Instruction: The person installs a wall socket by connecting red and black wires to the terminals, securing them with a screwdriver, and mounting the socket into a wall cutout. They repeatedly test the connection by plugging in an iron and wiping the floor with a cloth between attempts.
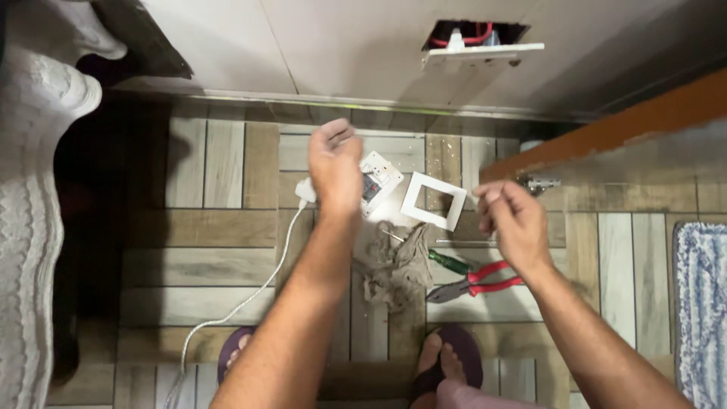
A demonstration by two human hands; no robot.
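Note:
My left hand (335, 163) is raised above the floor with its back to me and its fingers curled in; nothing shows in it. Just beyond it on the floor lie a white switch module (381, 180) and a white square cover frame (433, 200). My right hand (512, 217) hovers right of the frame with its fingertips pinched together; I cannot see whether something small is between them. Below my hands lie a grey rag (397, 266), a green-handled screwdriver (451, 263) and red-handled pliers (478, 285).
A wall opening (473, 35) with red wires and a loose white plate sits up top. A white cable (242, 301) runs from a white plug (304, 190) across the wood-pattern tiles. An orange-brown wooden edge (606, 125), a blue-grey rug (700, 303) and white fabric (30, 227) border the floor. My sandalled feet (447, 362) stand below.

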